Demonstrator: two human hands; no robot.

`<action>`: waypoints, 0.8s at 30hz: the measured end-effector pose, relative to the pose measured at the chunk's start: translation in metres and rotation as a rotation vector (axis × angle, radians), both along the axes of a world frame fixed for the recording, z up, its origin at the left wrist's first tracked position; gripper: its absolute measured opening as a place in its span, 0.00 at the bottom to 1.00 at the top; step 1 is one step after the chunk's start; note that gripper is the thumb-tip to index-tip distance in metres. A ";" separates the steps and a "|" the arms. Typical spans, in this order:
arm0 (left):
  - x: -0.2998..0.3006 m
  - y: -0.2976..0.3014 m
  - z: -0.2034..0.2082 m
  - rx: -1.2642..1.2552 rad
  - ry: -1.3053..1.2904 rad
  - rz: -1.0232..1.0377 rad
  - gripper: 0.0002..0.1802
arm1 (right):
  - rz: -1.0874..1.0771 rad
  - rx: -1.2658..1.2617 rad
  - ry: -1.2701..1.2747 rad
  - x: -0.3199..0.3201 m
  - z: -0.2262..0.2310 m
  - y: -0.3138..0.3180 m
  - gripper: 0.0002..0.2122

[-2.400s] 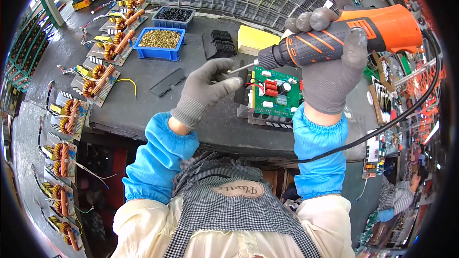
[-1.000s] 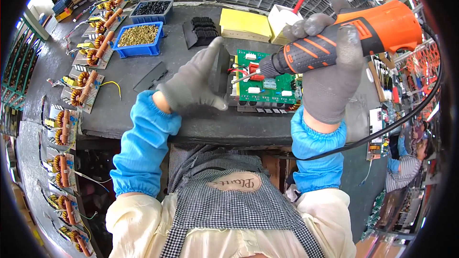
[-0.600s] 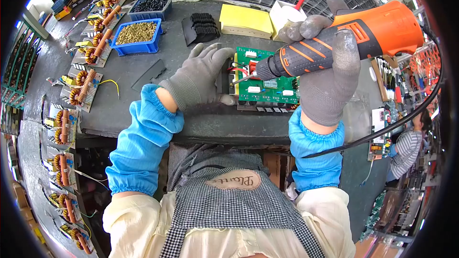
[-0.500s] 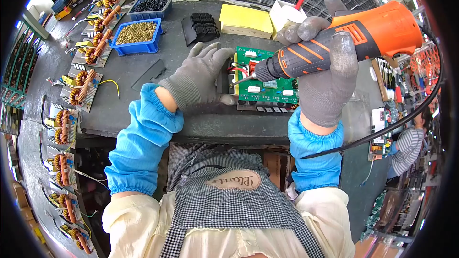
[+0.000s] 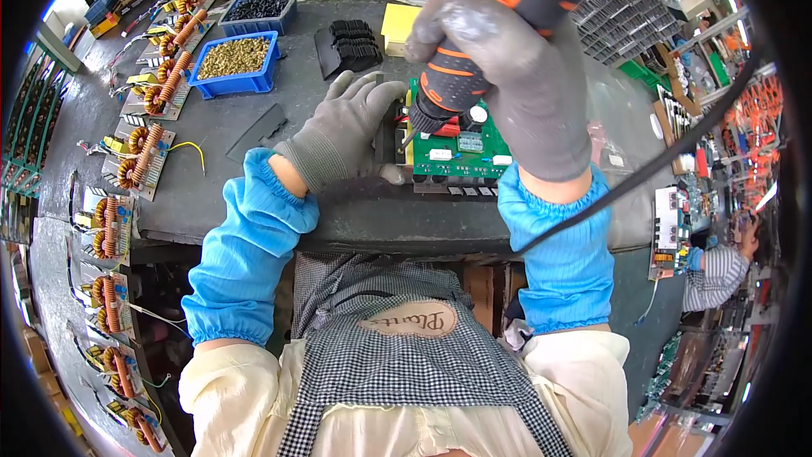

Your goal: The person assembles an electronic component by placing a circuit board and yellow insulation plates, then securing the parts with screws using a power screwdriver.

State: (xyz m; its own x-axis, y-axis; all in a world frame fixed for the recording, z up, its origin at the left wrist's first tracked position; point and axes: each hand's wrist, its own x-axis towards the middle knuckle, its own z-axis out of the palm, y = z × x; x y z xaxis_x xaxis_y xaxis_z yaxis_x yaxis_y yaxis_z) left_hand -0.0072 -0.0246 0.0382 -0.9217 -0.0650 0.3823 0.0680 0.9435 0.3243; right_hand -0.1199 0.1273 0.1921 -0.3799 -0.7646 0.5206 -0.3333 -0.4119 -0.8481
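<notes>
A green circuit board (image 5: 458,147) with white and red parts lies on the dark bench in front of me. My left hand (image 5: 342,129), in a grey glove, grips a black plate (image 5: 388,131) along the board's left edge, thumb at the near end and fingers at the far end. My right hand (image 5: 533,76), also gloved, is wrapped round an orange and black electric screwdriver (image 5: 457,76). The tool slants down over the board, its bit pointing at the left edge beside the black plate. What the bit's tip touches is too small to tell.
Blue bins hold brass-coloured screws (image 5: 233,59) and black parts (image 5: 260,10). Black pieces (image 5: 351,42) and a yellow pad (image 5: 397,27) lie beyond the board. Coil assemblies (image 5: 139,156) line the left. The screwdriver's black cord (image 5: 651,165) crosses the right side, where another person's striped sleeve (image 5: 717,275) shows.
My right hand has swung the screwdriver's body up and leftward, so it stands steeper, its bit still near the board's left edge. It now covers the red-handled brush. My left hand keeps its grip.
</notes>
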 end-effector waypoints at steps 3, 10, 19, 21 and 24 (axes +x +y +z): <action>0.001 -0.001 -0.006 0.012 0.024 -0.007 0.66 | 0.010 0.047 0.085 -0.006 -0.003 -0.009 0.12; 0.002 -0.004 -0.012 0.043 0.089 -0.053 0.67 | 0.202 0.067 0.029 0.000 -0.006 -0.024 0.15; 0.003 -0.002 -0.006 0.210 -0.157 -0.033 0.71 | 0.505 0.293 0.017 0.006 0.007 -0.025 0.24; -0.006 0.003 0.000 0.190 -0.295 0.013 0.70 | 0.649 0.091 -0.006 -0.001 0.011 -0.019 0.19; -0.002 0.019 0.014 0.135 -0.172 0.030 0.67 | 0.632 -0.044 -0.069 -0.029 0.037 0.019 0.22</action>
